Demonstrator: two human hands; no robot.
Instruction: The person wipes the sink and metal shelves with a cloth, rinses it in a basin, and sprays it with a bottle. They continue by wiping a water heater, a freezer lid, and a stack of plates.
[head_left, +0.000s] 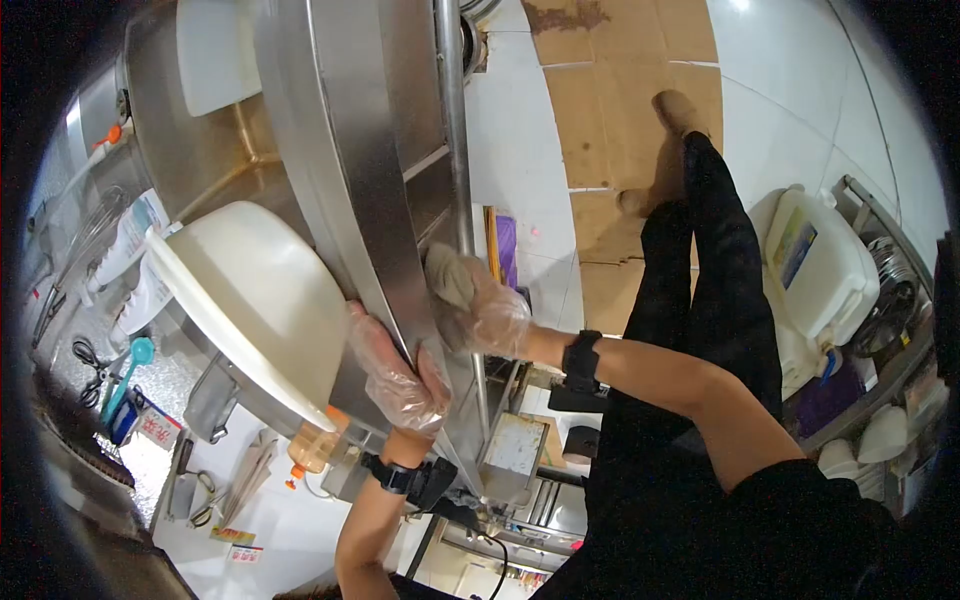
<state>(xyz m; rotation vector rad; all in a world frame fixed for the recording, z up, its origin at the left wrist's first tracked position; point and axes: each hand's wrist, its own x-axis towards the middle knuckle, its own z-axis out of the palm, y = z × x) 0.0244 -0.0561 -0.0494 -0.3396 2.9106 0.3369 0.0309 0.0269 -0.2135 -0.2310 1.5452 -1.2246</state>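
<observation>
**Gloved hands at the rim of a steel sink**

Clearly tilted, the head camera's view shows a person in black clothing bent over a stainless steel sink unit (345, 150). The left hand (400, 375), in a thin clear plastic glove, rests against the sink's front edge with its fingers curled loosely, right beside a large cream-white plastic bowl (255, 300) that lies tipped on its side at the basin. Whether that hand actually clamps the rim or only leans on it cannot be told. The right hand (480, 310), also gloved in clear plastic, is closed around a crumpled grey-beige cloth (450, 278) and presses it against the outer face of the sink's edge, next to a vertical steel pole (455, 130). Each wrist carries a black strap with a small device. The two hands sit near one another, on either side of the steel rim. Off to one side, a white plastic jerrycan with a blue tap (815, 280) stands on a wire rack. Flattened brown cardboard (620, 120) lies on the white tiled floor (800, 90) beneath the person's feet.
</observation>
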